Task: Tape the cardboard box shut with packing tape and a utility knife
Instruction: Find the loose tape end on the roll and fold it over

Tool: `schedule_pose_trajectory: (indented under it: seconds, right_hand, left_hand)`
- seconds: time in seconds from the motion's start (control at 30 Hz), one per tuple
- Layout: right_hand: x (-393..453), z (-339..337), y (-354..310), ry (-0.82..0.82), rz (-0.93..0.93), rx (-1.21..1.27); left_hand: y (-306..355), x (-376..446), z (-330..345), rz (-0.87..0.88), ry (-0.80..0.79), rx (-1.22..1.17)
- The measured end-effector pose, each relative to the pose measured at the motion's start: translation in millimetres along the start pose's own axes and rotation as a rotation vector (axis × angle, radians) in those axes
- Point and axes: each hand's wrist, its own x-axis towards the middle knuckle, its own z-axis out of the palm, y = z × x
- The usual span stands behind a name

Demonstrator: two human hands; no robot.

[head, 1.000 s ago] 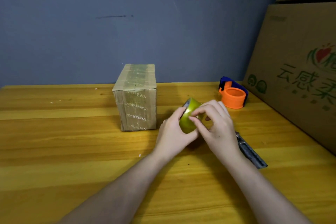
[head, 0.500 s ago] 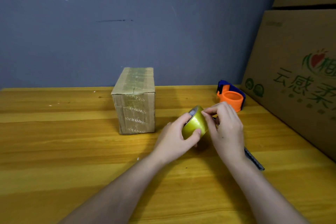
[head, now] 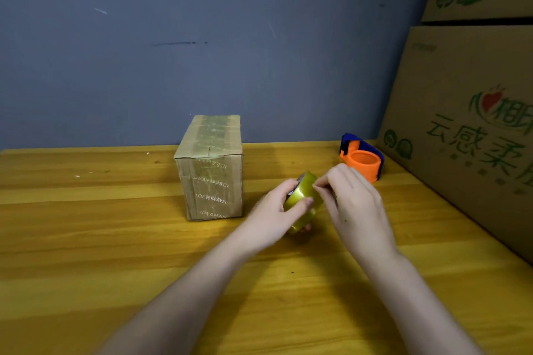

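Observation:
A small cardboard box (head: 212,170) stands upright on the wooden table (head: 86,239), its top and front covered in old tape. To its right my left hand (head: 274,210) grips a yellowish roll of packing tape (head: 302,199) held on edge just above the table. My right hand (head: 352,204) is at the roll's right rim, fingertips pinching at the tape's surface near the top. The utility knife is hidden behind my right hand and forearm.
An orange and blue tape dispenser (head: 362,157) sits at the back right of the table. Large printed cardboard cartons (head: 467,124) are stacked along the right edge. A blue-grey wall (head: 202,37) closes the back.
Both hands with the roll have stayed beside the box. My right fingers shifted from over the roll to its upper right rim. The knife, seen earlier under my right wrist, is now covered.

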Motion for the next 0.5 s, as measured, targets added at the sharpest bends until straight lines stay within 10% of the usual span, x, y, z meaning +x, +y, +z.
schedule_pose_trajectory:
  seconds: [0.5]
  right_hand:
    - [8.0, -4.5, -12.9, -0.048, 0.198, 0.185]
  left_hand:
    - [0.6, 3.4, -6.5, -0.009, 0.231, 0.406]
